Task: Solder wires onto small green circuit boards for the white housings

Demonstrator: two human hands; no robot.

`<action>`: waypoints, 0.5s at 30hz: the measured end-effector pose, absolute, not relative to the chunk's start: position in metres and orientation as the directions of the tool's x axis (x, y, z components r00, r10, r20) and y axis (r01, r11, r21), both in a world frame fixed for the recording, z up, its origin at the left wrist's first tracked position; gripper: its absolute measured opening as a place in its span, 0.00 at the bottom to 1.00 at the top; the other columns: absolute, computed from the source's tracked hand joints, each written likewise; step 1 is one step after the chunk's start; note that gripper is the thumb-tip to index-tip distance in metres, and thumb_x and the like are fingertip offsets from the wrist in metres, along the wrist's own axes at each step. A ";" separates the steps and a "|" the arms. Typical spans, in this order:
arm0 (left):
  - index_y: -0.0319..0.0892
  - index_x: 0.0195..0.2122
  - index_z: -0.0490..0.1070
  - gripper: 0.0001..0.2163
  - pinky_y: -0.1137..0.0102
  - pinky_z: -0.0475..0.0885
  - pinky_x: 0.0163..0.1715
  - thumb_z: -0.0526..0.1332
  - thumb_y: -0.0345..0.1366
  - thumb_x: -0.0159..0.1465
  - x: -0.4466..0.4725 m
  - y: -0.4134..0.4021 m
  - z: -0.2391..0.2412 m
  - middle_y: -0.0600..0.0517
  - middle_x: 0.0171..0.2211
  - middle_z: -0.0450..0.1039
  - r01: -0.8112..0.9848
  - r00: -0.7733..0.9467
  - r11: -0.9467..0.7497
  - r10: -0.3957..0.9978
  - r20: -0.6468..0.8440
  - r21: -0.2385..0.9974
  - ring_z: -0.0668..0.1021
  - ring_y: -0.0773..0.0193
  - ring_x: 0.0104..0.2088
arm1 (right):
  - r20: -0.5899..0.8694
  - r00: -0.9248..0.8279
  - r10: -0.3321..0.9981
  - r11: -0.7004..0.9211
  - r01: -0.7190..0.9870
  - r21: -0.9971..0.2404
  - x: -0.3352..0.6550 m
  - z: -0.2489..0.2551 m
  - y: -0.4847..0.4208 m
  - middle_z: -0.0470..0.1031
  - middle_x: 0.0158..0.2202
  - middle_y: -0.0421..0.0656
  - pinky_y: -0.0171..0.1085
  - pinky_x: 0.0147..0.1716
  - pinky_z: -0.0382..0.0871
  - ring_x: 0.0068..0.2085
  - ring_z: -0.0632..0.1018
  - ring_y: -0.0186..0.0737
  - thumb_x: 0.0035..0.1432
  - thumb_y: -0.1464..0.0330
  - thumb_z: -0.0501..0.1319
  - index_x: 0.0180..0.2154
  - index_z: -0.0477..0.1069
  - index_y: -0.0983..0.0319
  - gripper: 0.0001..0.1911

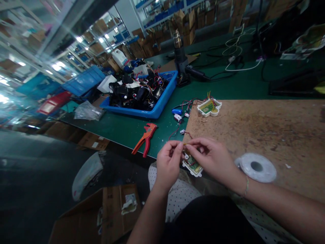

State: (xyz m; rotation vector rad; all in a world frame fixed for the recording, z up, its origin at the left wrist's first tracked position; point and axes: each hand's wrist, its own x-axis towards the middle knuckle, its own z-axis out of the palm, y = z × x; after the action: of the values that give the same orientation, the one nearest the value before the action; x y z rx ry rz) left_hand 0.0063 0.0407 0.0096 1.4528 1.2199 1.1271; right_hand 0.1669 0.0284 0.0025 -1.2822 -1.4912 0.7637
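Thumb and fingertips of my left hand (169, 157) are pinched on a thin yellow wire (185, 144). My right hand (209, 154) pinches the same wire from the other side, the fingertips of both hands almost touching. Just below them, partly covered by my fingers, a white-framed circuit board (193, 166) sits at the board's front edge. Beyond my hands lies a second white housing (209, 107) with a green circuit board and yellow wires standing up. A blue cylindrical cell (176, 111) and white connectors (178, 117) on red and black leads lie beside it.
Orange-red wire strippers (145, 139) lie left of my hands. Behind them a blue tray (162, 105) holds tangled wires and black parts, next to an upright heat gun (179, 57). On the brown board (254, 128), a clear spool (257, 167) lies near my right forearm.
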 end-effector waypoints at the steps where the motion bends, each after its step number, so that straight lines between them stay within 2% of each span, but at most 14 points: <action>1: 0.40 0.39 0.74 0.11 0.75 0.71 0.31 0.62 0.43 0.71 0.006 0.040 0.009 0.55 0.26 0.72 0.188 0.095 -0.120 0.990 0.103 0.975 0.75 0.69 0.27 | 0.284 0.042 0.958 0.251 0.356 -0.900 0.167 0.004 0.028 0.79 0.30 0.37 0.34 0.31 0.67 0.30 0.76 0.32 0.63 0.64 0.65 0.37 0.79 0.57 0.06; 9: 0.42 0.37 0.77 0.07 0.73 0.68 0.33 0.64 0.39 0.68 0.001 0.034 0.014 0.52 0.31 0.75 0.344 0.054 -0.230 0.973 0.226 0.910 0.75 0.67 0.32 | 0.380 -0.062 0.923 0.363 0.470 -0.805 0.169 0.010 0.025 0.79 0.33 0.38 0.34 0.36 0.66 0.34 0.77 0.32 0.65 0.65 0.63 0.41 0.79 0.57 0.06; 15: 0.40 0.36 0.76 0.10 0.75 0.67 0.29 0.65 0.43 0.68 0.006 0.035 0.013 0.53 0.28 0.73 0.247 0.025 -0.154 0.988 0.153 0.957 0.73 0.69 0.28 | 0.409 -0.052 0.911 0.387 0.449 -0.806 0.167 0.012 0.024 0.78 0.31 0.39 0.34 0.35 0.66 0.33 0.76 0.32 0.65 0.67 0.64 0.37 0.78 0.60 0.05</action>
State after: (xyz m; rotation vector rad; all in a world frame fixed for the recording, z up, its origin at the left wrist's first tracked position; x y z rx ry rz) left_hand 0.0055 0.0353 0.0131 1.5144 1.3109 1.1911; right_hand 0.1673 0.0241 0.0115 -1.2161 -1.6702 0.5937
